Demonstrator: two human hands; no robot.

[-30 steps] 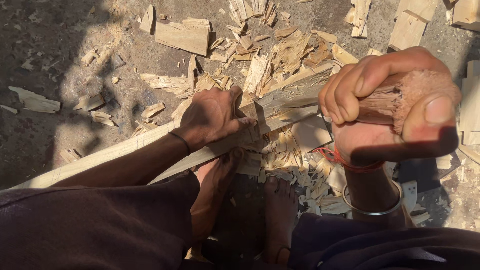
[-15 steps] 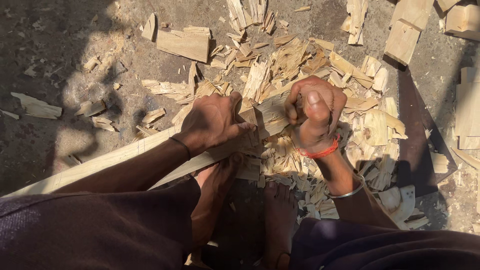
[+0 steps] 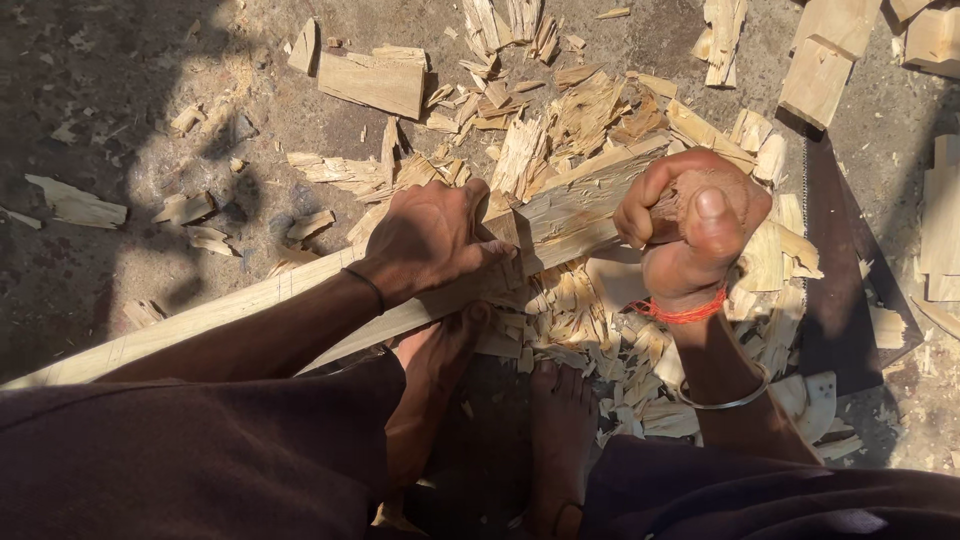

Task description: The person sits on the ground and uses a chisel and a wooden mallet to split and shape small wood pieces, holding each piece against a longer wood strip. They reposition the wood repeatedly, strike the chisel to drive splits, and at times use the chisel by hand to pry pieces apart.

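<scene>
The fingers of the left hand (image 3: 430,240) are lying close together and pressing down flat on a long wooden plank (image 3: 230,310). The fingertips are touching the top of the plank where its cut end is getting rough and splintery. The right hand (image 3: 690,225) is curling all its fingers tight around a wooden handle (image 3: 690,195), with the thumb pointing up on the near side. The handle is sitting inside the fist, just past the end of the plank. The rest of the tool is hiding under the hand, so I cannot tell what it is.

The plank is running from the lower left, under the left hand, up toward the right hand. Two bare feet (image 3: 500,400) are resting below it, and one is touching the plank.

Half a second ago the right hand was lower and closer to the left hand, right over the plank's end. Now it is sitting higher and farther to the right. The left hand is staying in the same spot.

Wood chips (image 3: 560,130) are lying all around the hands in a big pile. A flat wood block (image 3: 372,83) is lying farther away. A saw (image 3: 835,290) is lying on the right. The ground (image 3: 120,110) is bare dirt, with sun and dark shadows on it.
</scene>
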